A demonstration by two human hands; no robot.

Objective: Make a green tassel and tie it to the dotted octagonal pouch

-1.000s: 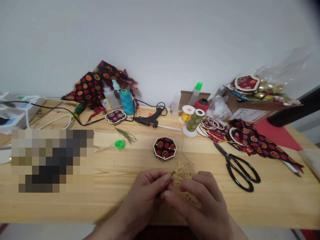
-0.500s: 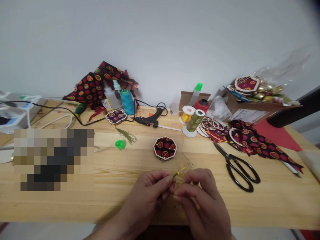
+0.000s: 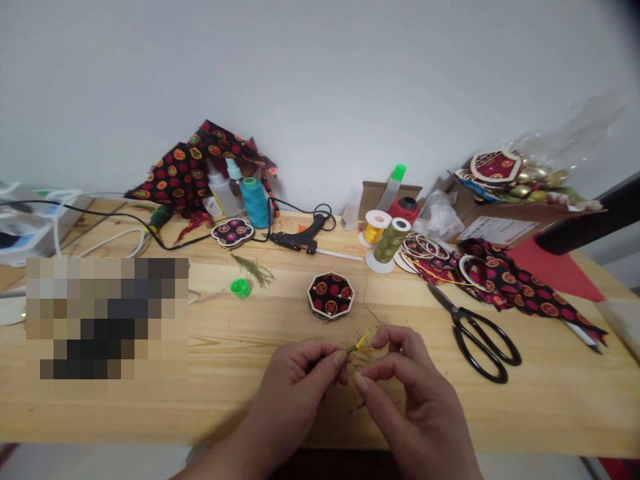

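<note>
In my left hand [image 3: 307, 383], thumb and fingers pinch a small bundle of olive-green thread with a yellow loop [image 3: 363, 340], like a tassel top, sticking out to the right. Close beside it is my right hand [image 3: 413, 390], its thumb and forefinger pressed together; whatever they pinch is too fine to make out. The lower part of the bundle is hidden by my fingers. Just beyond my hands lies an octagonal ornament [image 3: 331, 295], dark patterned fabric in a pale frame. A thin loose thread trails on the table from the spools toward my hands.
Black-handled scissors [image 3: 480, 340] lie to the right. Behind stand an olive thread spool [image 3: 391, 241], a yellow spool [image 3: 376, 230] and a glue gun [image 3: 295, 240]. Left are a green cap [image 3: 241, 288], a tasselled ornament [image 3: 233, 233] and a teal spool [image 3: 255, 205]. A filled cardboard box [image 3: 505, 223] stands back right.
My right hand has moved slightly up and right, drawing a little away from my left. The yellow loop shows more clearly and points further upward. The left hand has barely moved.
</note>
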